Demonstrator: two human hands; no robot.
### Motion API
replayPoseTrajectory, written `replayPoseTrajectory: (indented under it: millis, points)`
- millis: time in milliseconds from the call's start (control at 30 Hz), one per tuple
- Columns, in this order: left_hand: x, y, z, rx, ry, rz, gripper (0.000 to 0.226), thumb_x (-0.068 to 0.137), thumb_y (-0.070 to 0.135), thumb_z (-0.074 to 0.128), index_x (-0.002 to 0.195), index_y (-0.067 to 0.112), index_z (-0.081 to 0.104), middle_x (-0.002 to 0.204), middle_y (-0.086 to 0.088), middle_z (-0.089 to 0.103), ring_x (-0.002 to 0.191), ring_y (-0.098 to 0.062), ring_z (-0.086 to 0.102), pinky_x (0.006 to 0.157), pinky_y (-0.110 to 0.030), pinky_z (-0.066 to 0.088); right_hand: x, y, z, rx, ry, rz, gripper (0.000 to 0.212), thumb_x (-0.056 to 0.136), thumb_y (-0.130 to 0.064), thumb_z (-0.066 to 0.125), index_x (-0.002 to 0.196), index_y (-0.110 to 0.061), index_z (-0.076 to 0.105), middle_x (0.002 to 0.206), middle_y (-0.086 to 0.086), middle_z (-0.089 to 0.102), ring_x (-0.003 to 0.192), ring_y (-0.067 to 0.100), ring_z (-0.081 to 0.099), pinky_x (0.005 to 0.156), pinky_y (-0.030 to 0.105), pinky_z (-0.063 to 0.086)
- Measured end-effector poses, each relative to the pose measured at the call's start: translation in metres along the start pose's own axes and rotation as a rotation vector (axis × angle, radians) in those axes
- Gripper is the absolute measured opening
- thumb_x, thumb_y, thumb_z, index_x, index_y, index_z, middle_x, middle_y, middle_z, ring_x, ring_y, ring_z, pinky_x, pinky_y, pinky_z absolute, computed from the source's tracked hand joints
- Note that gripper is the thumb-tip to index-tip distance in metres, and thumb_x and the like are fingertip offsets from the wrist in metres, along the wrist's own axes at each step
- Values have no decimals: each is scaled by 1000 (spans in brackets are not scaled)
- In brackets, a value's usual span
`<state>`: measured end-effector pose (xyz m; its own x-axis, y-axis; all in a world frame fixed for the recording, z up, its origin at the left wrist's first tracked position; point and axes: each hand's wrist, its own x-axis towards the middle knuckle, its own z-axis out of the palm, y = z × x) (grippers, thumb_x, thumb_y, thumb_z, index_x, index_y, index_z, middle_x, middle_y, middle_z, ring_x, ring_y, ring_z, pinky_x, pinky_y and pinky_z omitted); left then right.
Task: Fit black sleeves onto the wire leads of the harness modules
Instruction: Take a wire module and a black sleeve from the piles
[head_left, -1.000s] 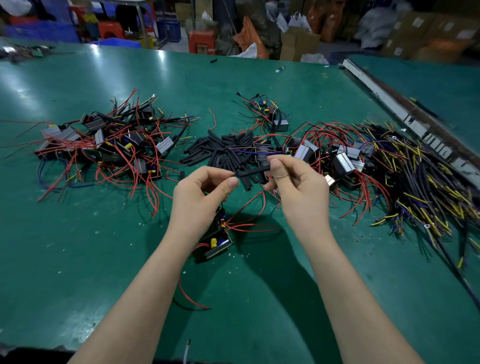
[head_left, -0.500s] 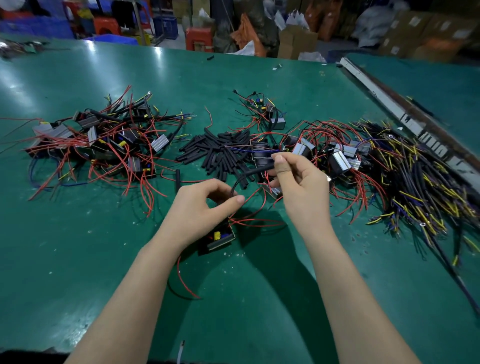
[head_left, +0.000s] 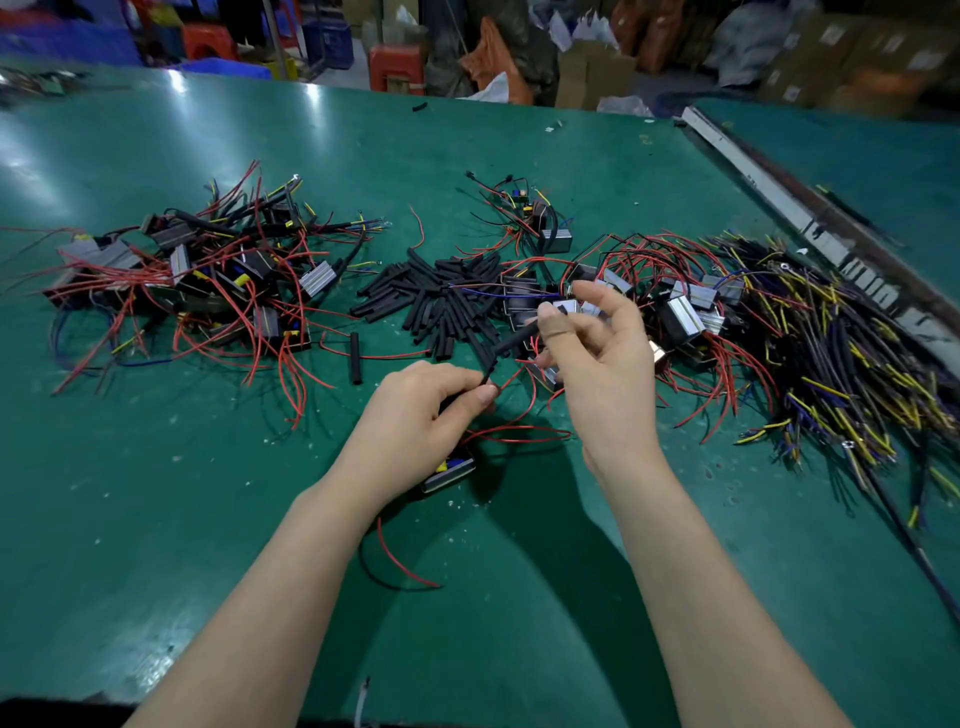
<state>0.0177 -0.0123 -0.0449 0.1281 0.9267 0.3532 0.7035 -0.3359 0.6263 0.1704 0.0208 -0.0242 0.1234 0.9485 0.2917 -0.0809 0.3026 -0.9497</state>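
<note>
My right hand (head_left: 597, 358) pinches the upper end of a black sleeve (head_left: 511, 344) between thumb and forefinger. The sleeve slants down to my left hand (head_left: 421, 415), which pinches its lower end together with thin red leads (head_left: 519, 431). Those leads run to a small harness module (head_left: 449, 473) lying on the green table (head_left: 156, 493), partly hidden under my left hand. A heap of loose black sleeves (head_left: 441, 296) lies just beyond my hands. One single sleeve (head_left: 355, 358) lies apart, left of that heap.
A pile of modules with red wires (head_left: 197, 280) sits at the left. More modules (head_left: 685, 312) and a tangle of black and yellow wires (head_left: 831, 364) fill the right. A lone module (head_left: 545, 234) lies further back. A metal rail (head_left: 779, 208) bounds the table at right.
The sleeve has gone from level to slanting, with my left hand dropped lower and my right hand raised. The camera has shifted slightly, so the piles sit a bit differently in view.
</note>
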Motion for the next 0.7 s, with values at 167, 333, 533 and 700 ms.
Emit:
replayPoseTrajectory:
  millis: [167, 333, 533, 700]
  points:
    - [0, 5, 0, -48, -40, 9, 35, 88, 36, 47, 82, 10, 69, 76, 0, 66, 81, -20, 56, 77, -35, 40, -1, -3, 1, -13, -31, -31, 31, 90, -15, 66, 107, -29, 45, 83, 1, 69, 65, 12, 56, 64, 22, 47]
    - [0, 3, 3, -76, 33, -73, 17, 91, 26, 61, 78, 20, 70, 70, 8, 65, 75, -14, 59, 70, -26, 41, -2, 2, -1, -183, -177, -65, 34, 89, -18, 68, 107, -34, 44, 70, -12, 65, 62, 14, 49, 66, 32, 41]
    - [0, -4, 2, -34, -51, -132, 22, 73, 55, 65, 83, 35, 61, 91, 14, 61, 96, -12, 53, 90, -35, 41, 1, 6, -6, -229, -90, -174, 47, 87, -17, 69, 119, -28, 37, 68, -12, 66, 59, 5, 51, 67, 19, 39]
    - [-2, -5, 3, -162, -72, -152, 33, 75, 38, 76, 91, 42, 48, 78, 27, 64, 78, 10, 57, 70, -4, 38, 0, 11, -3, -260, -224, -104, 56, 85, -20, 71, 126, -32, 34, 69, -14, 65, 63, 6, 53, 69, 23, 41]
